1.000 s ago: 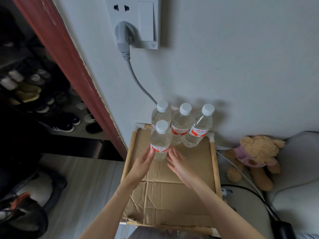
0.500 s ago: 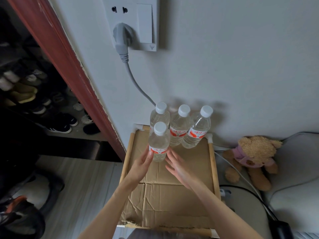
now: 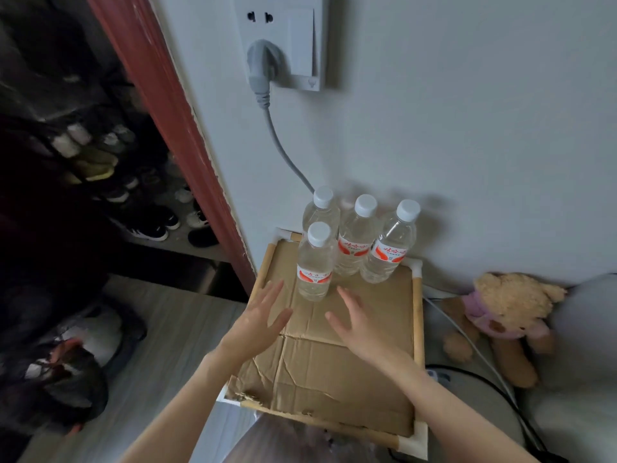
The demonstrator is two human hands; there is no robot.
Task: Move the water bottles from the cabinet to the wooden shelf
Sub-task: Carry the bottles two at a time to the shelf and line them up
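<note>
Several clear water bottles with white caps and red labels stand upright at the far end of the wooden shelf (image 3: 417, 332), which is lined with cardboard. Three bottles form a back row against the wall: one at the left (image 3: 321, 212), one in the middle (image 3: 355, 242), one at the right (image 3: 389, 248). A fourth bottle (image 3: 314, 265) stands in front of them. My left hand (image 3: 263, 317) and my right hand (image 3: 355, 320) hover just short of the front bottle, one on each side, fingers spread, touching nothing.
A grey plug and cable (image 3: 267, 105) hang from a wall socket above the bottles. A teddy bear (image 3: 504, 315) sits right of the shelf among cables. Left, past a red door frame (image 3: 173, 105), is a dark shoe rack (image 3: 110, 182).
Both hands let go of the front bottle and drew back towards me, fingers spreading. The bottle stays standing on the cardboard.
</note>
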